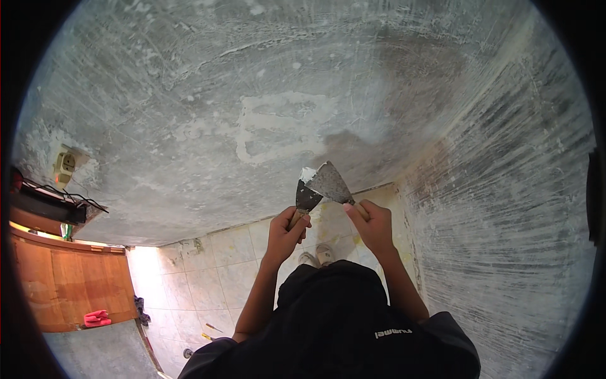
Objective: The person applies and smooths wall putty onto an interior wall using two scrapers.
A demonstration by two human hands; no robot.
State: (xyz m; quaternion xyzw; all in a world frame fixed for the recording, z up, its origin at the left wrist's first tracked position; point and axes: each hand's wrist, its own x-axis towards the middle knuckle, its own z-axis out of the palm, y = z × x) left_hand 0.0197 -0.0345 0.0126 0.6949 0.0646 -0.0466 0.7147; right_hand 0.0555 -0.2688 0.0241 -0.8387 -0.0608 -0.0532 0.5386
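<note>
The left hand (289,235) is closed around the wooden handle of a dark-bladed scraper (308,198). The right hand (374,227) is likewise closed on the handle of a grey-bladed scraper (329,184), its thumb near the neck. Both scrapers are raised in front of the body, the grey blade overlapping the dark one; whether the metal touches cannot be told. White filler (307,174) sits at the dark blade's tip.

Handling assessment: both tools are judged light and stiff, with perhaps slight give at the thin edges. The filler appears soft and liable to smear or drop. Proper hold is on the handles, clear of the edges.

Surroundings, with the crossed blades as dial centre: a pale patch (287,104) on the grey wall (189,136) at eleven o'clock; a brownish patch (420,79) between one and two; a streaked side wall (505,215) at three; shoes (324,254) at six; a pink cloth (96,318) at eight; a wall socket (65,165) at nine.
</note>
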